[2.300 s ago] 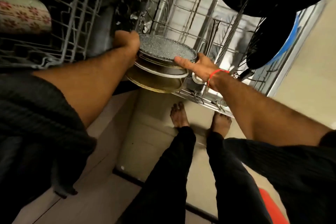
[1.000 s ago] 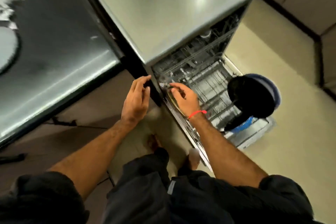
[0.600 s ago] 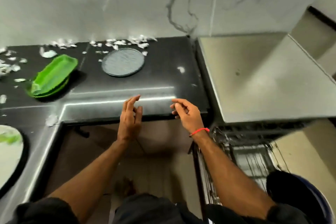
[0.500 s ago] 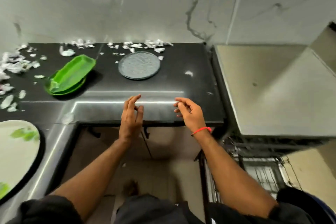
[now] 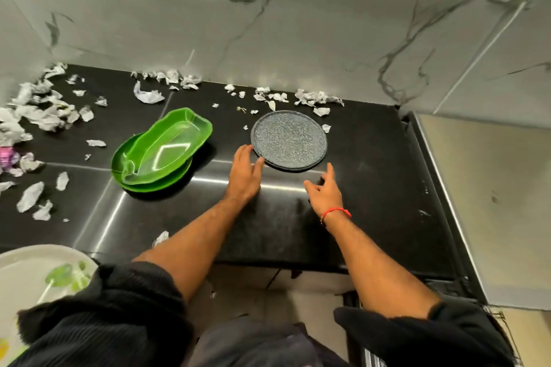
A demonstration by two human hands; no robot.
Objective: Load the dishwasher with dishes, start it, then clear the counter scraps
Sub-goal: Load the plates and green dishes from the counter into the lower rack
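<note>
A round speckled grey plate (image 5: pixel 289 139) lies flat on the black counter (image 5: pixel 372 176). My left hand (image 5: pixel 244 176) is stretched out with straight fingers, its fingertips at the plate's near-left rim. My right hand (image 5: pixel 323 192) hovers just short of the plate's near-right rim, fingers spread and holding nothing. Left of the plate sit two stacked green leaf-shaped dishes (image 5: pixel 161 152). Torn white paper scraps (image 5: pixel 310 97) lie along the back wall and over the counter's left part. The dishwasher's steel top (image 5: pixel 492 197) is at the right.
A white plate with a green print (image 5: pixel 35 277) sits at the near left. A marble wall (image 5: pixel 268 24) closes the back, with a switch plate at the top. A purple scrap (image 5: pixel 6 155) lies at the far left edge. The dishwasher rack's corner (image 5: pixel 504 322) shows bottom right.
I have turned from the dishwasher rack to the counter. Both empty hands have moved forward over the counter to the grey plate; the left now reaches its rim.
</note>
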